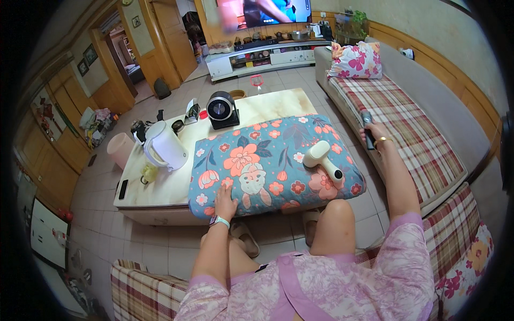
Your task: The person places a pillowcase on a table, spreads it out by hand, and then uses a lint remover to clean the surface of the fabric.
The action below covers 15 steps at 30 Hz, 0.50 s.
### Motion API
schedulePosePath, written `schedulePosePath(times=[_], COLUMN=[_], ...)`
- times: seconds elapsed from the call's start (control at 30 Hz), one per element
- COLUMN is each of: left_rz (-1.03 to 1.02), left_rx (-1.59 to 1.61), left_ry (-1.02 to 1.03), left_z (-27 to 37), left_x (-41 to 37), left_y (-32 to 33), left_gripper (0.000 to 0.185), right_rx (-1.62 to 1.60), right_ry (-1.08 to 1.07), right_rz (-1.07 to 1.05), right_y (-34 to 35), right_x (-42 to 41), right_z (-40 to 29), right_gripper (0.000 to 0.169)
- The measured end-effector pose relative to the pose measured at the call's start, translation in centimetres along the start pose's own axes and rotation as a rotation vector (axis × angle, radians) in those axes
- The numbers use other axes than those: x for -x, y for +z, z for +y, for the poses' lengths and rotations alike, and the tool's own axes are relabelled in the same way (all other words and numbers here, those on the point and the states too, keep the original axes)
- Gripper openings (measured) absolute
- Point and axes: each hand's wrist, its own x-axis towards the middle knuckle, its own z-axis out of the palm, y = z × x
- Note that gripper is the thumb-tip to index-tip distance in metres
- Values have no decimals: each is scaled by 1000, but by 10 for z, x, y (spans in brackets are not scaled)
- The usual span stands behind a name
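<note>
My right hand (377, 131) is closed around a dark remote control (367, 129), held out over the edge of the plaid-covered sofa. My left hand (226, 204) rests with fingers spread on a blue floral padded cloth (287, 158) that covers the near right part of the table; it holds nothing. On the same cloth, to the right of its middle, lies a white handheld appliance (323, 159) with a rounded head and a black-tipped handle. A watch is on my left wrist and a gold-coloured bracelet on my right.
The marble-look table (277, 102) also carries a white electric kettle (164, 146), a black round-faced device (221, 110), a tissue pack (192, 112), a green-yellow cup (149, 172) and a phone (123, 189). A pink bin (120, 150) stands left, the sofa (405, 132) right. A lit television (269, 12) is ahead.
</note>
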Motion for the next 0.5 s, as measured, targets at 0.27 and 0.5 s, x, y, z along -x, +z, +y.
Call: schedulePosePath(times=[0.27,0.5], left_rz=[-35,-59], left_rx=[21,-1], left_ry=[2,-7], left_z=[0,5], left_x=[4,0], left_y=[-9,-10], left_gripper=[64,64], right_rx=[-107,-28], right_ry=[-99,209], right_rz=[413,929], right_y=[-244,-436], right_x=[75,244], right_z=[151,264], right_gripper=[15,20])
